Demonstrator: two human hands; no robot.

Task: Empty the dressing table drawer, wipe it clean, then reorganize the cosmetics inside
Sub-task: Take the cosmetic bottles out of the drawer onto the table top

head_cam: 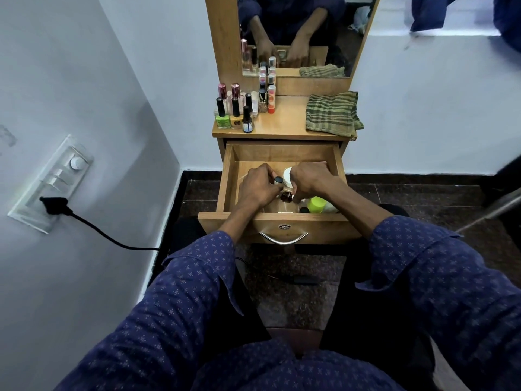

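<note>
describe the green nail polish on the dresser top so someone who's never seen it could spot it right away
Start at the wooden dressing table top below the mirror. A cluster of bottles stands at its left end; look at the front row. The green nail polish is the leftmost there, the only bright lime bottle, with a tall black cap.

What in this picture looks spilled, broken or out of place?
Nothing stands out. The bottles stand upright on the tabletop, the striped cloth lies folded beside them, and both hands, left hand and right hand, grip small containers inside the open drawer. No spill shows.
</note>
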